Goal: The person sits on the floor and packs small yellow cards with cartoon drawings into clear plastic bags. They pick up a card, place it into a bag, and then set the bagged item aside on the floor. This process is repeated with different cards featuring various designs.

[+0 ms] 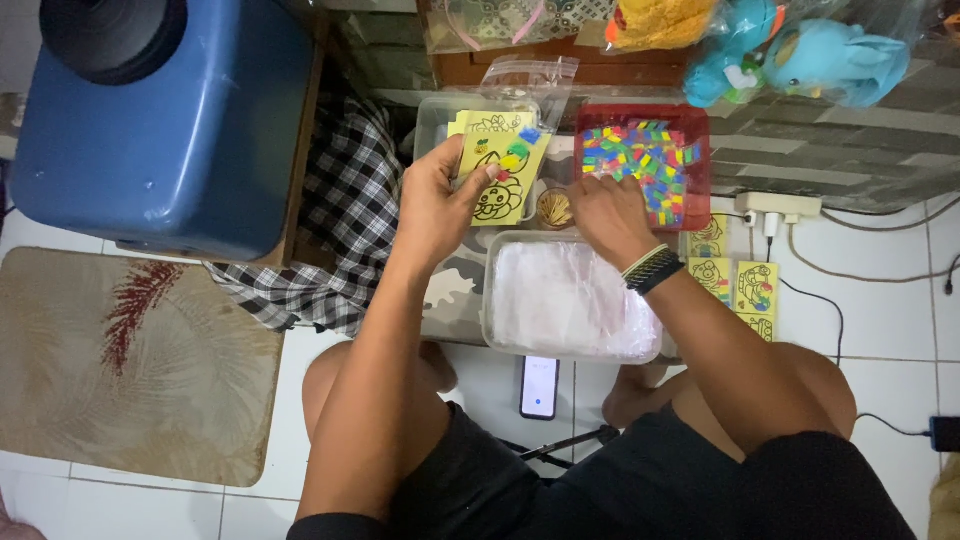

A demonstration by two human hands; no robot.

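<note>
Yellow picture card (pixel 497 170), printed with an outlined drawing and already carrying a few coloured squares, was held up over the floor by the left hand (pixel 437 195), its grip closed on the card's left edge, thumb across the face, apparently so the drawing stayed in view. Below it, a clear tub of white plastic bags (pixel 570 298) was set nearest the knees. A red tray of coloured squares (pixel 643 160) was placed just right of the card, within easy reach. The right hand (pixel 608 210) was lowered at the tray's near edge, fingers curled down; whether anything was pinched could not be told. More yellow cards (pixel 735 280) were laid on the floor tiles.
</note>
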